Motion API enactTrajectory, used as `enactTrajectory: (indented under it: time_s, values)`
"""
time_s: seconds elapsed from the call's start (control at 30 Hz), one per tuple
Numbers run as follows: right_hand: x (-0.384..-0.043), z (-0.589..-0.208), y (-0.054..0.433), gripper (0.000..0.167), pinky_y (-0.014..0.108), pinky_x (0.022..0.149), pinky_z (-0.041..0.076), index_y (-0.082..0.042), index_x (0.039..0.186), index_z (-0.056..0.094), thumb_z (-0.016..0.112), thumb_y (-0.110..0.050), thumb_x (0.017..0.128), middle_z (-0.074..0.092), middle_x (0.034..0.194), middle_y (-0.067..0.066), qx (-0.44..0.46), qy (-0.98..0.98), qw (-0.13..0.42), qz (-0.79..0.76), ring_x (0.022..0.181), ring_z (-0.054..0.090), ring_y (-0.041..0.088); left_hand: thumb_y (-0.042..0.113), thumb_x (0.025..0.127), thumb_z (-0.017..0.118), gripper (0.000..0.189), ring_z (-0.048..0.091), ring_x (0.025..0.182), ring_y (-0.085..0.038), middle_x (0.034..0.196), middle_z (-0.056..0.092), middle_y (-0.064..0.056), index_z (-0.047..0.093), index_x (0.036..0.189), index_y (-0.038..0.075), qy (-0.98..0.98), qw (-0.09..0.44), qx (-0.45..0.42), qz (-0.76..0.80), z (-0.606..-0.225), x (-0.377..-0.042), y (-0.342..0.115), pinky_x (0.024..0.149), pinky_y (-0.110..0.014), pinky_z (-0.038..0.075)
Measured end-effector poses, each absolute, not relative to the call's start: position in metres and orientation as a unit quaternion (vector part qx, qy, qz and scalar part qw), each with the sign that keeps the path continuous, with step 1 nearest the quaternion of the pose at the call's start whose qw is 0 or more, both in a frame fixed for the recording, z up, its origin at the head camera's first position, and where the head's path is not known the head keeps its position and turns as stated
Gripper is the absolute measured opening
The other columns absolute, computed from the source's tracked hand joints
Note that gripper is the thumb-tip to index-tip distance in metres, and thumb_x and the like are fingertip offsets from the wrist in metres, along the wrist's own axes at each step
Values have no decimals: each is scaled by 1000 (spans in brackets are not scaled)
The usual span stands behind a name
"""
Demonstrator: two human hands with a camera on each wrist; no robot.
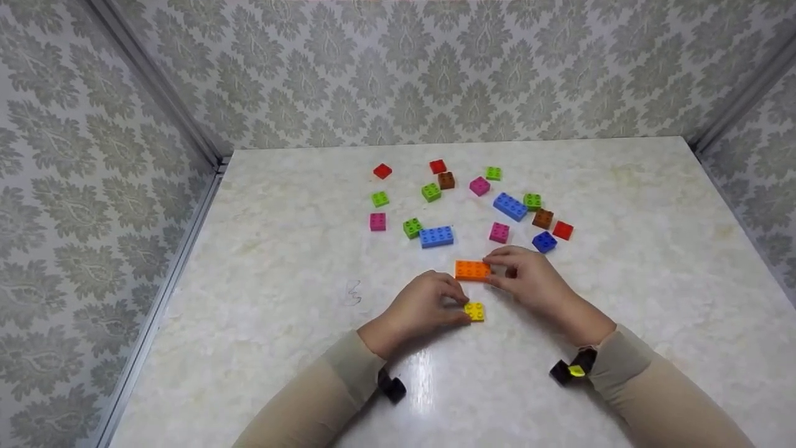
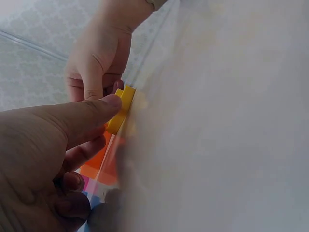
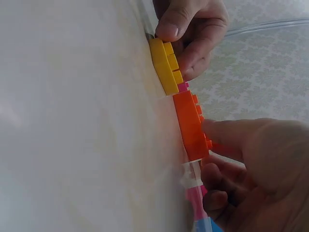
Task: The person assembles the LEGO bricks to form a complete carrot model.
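My left hand [image 1: 429, 303] pinches a small square yellow toy brick [image 1: 475, 312] by its left side, thumb and fingers at its edges. Just behind it on the table lies a longer orange brick [image 1: 471, 270], its studs facing up. The thumb and fingers of my right hand [image 1: 530, 277] grip the orange brick at its right end. Both bricks sit on the tabletop, apart from each other. In the right wrist view the yellow brick [image 3: 163, 67] appears thin and flat, and the orange brick [image 3: 188, 126] looks thicker. The left thumb covers part of the yellow brick [image 2: 126, 104] in the left wrist view.
Beyond my hands several loose bricks are scattered: a light blue one [image 1: 436, 236], another light blue one [image 1: 510, 206], a pink one [image 1: 499, 233], a dark blue one [image 1: 545, 242], and red, green and brown ones. Patterned walls [image 1: 404, 74] border the marbled table [image 1: 267, 261].
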State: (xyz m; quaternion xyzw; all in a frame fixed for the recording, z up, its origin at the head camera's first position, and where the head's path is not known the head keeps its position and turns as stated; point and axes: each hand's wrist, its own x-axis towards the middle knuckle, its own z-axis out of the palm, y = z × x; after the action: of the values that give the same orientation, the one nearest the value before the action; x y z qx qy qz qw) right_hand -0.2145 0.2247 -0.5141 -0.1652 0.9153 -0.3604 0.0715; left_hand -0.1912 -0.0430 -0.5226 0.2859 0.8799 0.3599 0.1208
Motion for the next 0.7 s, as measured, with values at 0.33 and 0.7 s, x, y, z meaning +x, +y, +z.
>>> enactTrajectory:
  time_s: [0.33,0.7]
  values:
    - [-217,-513,226,24,31,90,60,-14,125,82,87,-21,101,79,117,6,-147,911,73,-377,99,71,21,29,96,92,22,71,108,-11,113,86,9,91,115,19,883,127,273,361,-521,-191,-43,101,-31,56]
    - [-217,-502,239,27,18,88,62,-12,124,80,88,-16,99,79,119,10,-137,884,126,-429,102,74,25,29,95,93,24,66,98,-9,108,86,10,90,117,20,883,143,247,372,-520,-188,-42,97,-32,55]
